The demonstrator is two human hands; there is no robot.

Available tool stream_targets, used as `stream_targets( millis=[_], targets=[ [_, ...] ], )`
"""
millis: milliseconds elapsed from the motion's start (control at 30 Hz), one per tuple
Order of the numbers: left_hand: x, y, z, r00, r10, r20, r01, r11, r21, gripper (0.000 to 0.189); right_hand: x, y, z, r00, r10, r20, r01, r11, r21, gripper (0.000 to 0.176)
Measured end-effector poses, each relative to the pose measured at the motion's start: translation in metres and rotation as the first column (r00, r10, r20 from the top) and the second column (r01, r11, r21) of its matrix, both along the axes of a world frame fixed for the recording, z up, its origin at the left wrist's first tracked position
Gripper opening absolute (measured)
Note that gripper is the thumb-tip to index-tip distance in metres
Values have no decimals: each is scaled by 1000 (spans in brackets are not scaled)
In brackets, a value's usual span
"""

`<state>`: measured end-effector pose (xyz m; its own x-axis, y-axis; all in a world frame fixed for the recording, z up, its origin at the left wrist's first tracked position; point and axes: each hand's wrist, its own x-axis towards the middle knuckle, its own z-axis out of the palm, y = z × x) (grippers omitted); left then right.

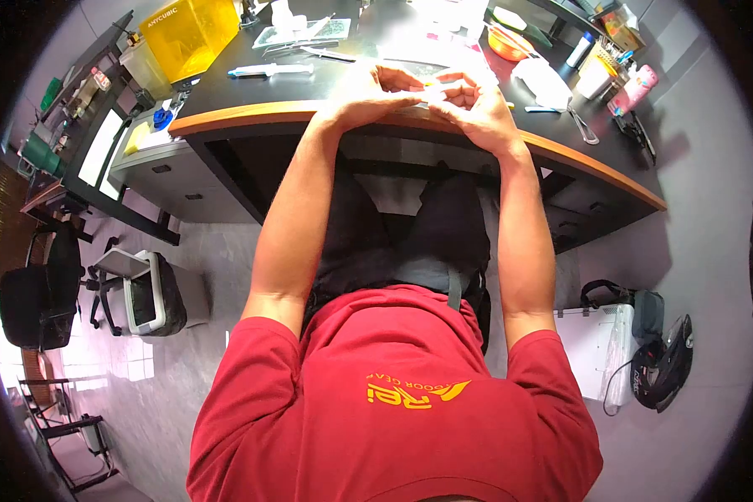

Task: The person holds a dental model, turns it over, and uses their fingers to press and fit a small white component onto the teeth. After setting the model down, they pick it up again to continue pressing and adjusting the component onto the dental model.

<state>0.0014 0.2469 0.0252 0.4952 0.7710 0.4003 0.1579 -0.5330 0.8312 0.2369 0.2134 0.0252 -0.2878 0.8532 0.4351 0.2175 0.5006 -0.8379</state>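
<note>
Above the front edge of the black table (217,96), my left hand (368,90) and my right hand (484,109) meet at the fingertips. Between them they pinch a small whitish piece (432,92) with a bit of yellow at its top. Glare and my fingers hide most of its shape. Both hands have their fingers curled and closed on it. Left of my left hand lies a slim blue-and-white tool (269,70). A thin dark tool (328,54) rests just beyond that hand.
A flat tray (301,32) with small items sits at the back left, near a yellow ANYCUBIC cover (191,38). To the right are an orange bowl (510,40), a crumpled white item (542,82) and a pink bottle (636,88). A bin (146,293) stands on the floor.
</note>
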Motion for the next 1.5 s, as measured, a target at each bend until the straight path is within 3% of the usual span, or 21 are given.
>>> stream_targets(
  millis=[267, 367, 467, 767, 967, 1067, 1267, 1500],
  targets=[
    [1, 2, -3, 999, 49, -14, -48, 997, 63, 37, 2, 3, -2, 999, 4, 42, -5, 1000, 22, 25],
    [1, -4, 3, 999, 37, -22, -36, 999, 11, 32, 1, 0, 3, 991, -53, 123, 57, 998, -32, 25],
    [0, -6, 8, 998, 19, -52, -21, 999, -36, 34, -3, -5, 4, 1000, 0, -13, 0, 1000, -6, 27],
    [1, -3, 2, 998, 47, -32, -46, 999, 15, 34, 0, -1, 4, 994, -38, 104, 39, 999, -8, 23],
    [-1, -7, 8, 999, 11, -46, -12, 999, -33, 32, -2, -5, 3, 998, 24, -59, -27, 999, -39, 25],
    [1, -4, 5, 996, 44, -73, -45, 999, -9, 33, 1, -1, 4, 992, -36, 125, 39, 999, -16, 22],
    [0, -2, 1, 1000, 7, 9, -7, 1000, 10, 36, 3, 3, 0, 996, -10, 86, 11, 1000, -3, 23],
    [1, -3, 3, 1000, 14, -10, -15, 1000, -28, 35, -3, -7, 8, 999, -22, 31, 24, 999, -48, 23]
  ],
)
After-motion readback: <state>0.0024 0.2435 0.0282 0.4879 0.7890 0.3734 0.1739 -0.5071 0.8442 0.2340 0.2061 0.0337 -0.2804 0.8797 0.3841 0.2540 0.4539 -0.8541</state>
